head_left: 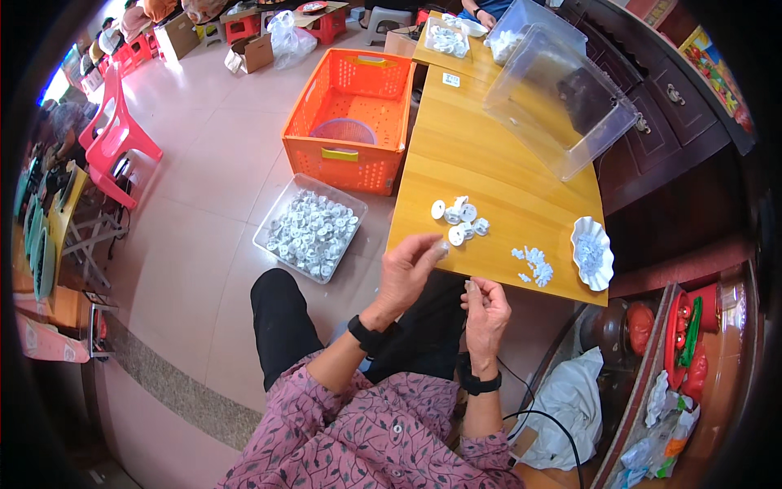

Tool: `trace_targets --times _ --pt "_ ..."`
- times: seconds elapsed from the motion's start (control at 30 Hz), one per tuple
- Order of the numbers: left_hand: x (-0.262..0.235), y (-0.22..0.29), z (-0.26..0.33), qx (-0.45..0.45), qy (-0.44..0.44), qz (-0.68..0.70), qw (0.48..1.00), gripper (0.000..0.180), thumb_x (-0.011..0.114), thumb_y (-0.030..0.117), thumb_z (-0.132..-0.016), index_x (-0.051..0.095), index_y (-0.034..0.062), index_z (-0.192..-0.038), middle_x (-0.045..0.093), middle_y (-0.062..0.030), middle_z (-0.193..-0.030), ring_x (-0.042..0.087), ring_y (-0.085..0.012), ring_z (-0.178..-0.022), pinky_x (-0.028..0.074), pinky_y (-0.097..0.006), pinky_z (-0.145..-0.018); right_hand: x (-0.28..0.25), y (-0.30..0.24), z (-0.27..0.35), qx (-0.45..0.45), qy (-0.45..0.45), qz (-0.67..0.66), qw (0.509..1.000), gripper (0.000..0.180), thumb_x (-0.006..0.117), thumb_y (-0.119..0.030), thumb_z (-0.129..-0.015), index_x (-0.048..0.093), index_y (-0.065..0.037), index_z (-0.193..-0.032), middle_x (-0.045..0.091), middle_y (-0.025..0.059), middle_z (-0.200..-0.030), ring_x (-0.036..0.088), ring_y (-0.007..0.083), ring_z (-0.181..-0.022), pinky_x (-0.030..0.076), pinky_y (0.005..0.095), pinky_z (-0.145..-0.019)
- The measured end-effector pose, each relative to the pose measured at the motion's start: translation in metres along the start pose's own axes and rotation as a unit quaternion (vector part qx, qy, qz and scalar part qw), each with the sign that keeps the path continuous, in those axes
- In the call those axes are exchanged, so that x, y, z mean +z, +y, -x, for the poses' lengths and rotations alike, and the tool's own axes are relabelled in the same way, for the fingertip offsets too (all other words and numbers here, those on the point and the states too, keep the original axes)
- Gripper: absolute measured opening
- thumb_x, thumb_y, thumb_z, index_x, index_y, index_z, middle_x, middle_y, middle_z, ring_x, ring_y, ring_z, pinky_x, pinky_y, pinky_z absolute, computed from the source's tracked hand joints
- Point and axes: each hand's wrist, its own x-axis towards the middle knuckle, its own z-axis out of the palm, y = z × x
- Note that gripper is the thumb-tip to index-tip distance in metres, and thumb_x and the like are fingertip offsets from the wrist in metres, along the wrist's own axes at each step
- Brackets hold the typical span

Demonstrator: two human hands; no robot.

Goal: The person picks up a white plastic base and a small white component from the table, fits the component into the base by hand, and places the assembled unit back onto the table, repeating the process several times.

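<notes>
Over the near edge of the yellow table, my left hand [407, 267] pinches a small white plastic part [441, 248] between thumb and fingertips. A little to the right and lower, my right hand [487, 316] has its thumb and forefinger pressed together; whatever is between them is too small to make out. Just beyond the left hand lies a loose group of round white plastic pieces [461, 213]. To the right on the tabletop are scattered tiny pale-blue pieces [535, 265]. A white scalloped dish [604, 273] holds more of these tiny pieces.
A clear tub of white parts [266, 235] stands on the floor at left, before an orange crate [342, 148]. Clear plastic bins [562, 98] and another person's hand [485, 19] are at the table's far end. A pink chair [122, 138] stands farther left.
</notes>
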Motion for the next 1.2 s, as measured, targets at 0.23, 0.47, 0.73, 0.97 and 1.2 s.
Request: trace_targets --times 0.23,0.47,0.73,0.97,1.2 --pt "-0.019 0.006 0.012 -0.202 -0.131 0.408 0.881 0.028 0.054 0.017 -0.101 0.059 -0.0003 -0.123 0.064 -0.0050 -0.097 0.062 -0.0112 -0.080 0.052 -0.024 -0.070 0.023 -0.031 0.010 0.009 -0.010 -0.085 0.996 0.015 0.065 -0.011 -0.093 0.065 0.002 -0.102 0.065 0.0028 -0.086 0.059 0.0067 -0.073 0.049 0.0201 -0.066" --pt "-0.018 -0.001 0.026 -0.202 -0.155 0.383 0.888 0.027 0.061 0.011 -0.097 0.059 0.0002 -0.122 0.065 -0.0066 -0.101 0.062 -0.0109 -0.083 0.053 -0.024 -0.075 0.031 -0.028 0.020 -0.027 -0.028 -0.100 0.994 0.009 0.064 -0.005 -0.094 0.063 0.002 -0.100 0.065 0.0023 -0.088 0.059 0.0056 -0.075 0.049 0.0193 -0.068" --pt "-0.027 0.006 0.029 -0.206 -0.157 0.403 0.878 0.030 0.062 0.009 -0.096 0.057 0.0019 -0.124 0.065 -0.0076 -0.105 0.064 -0.0130 -0.088 0.055 -0.026 -0.077 0.032 -0.033 0.021 -0.003 -0.047 -0.127 0.991 0.013 0.064 -0.010 -0.095 0.065 0.002 -0.100 0.066 0.0030 -0.086 0.060 0.0052 -0.071 0.050 0.0198 -0.064" --pt "-0.034 -0.004 0.031 -0.196 -0.202 0.483 0.829 0.027 0.060 0.018 -0.098 0.057 0.0021 -0.120 0.064 -0.0092 -0.102 0.064 -0.0169 -0.086 0.055 -0.028 -0.076 0.032 -0.039 0.030 -0.019 -0.030 -0.105 0.994 0.011 0.065 -0.008 -0.092 0.065 0.001 -0.100 0.068 0.0032 -0.086 0.058 0.0056 -0.072 0.047 0.0195 -0.064" --pt "-0.034 -0.002 0.041 -0.203 -0.178 0.526 0.806 0.026 0.060 0.019 -0.097 0.058 0.0027 -0.118 0.064 -0.0092 -0.105 0.063 -0.0168 -0.090 0.054 -0.028 -0.079 0.038 -0.040 0.037 -0.158 0.007 -0.012 0.987 0.007 0.068 -0.003 -0.089 0.065 0.002 -0.091 0.060 0.0059 -0.100 0.060 0.0107 -0.083 0.051 0.0236 -0.072"
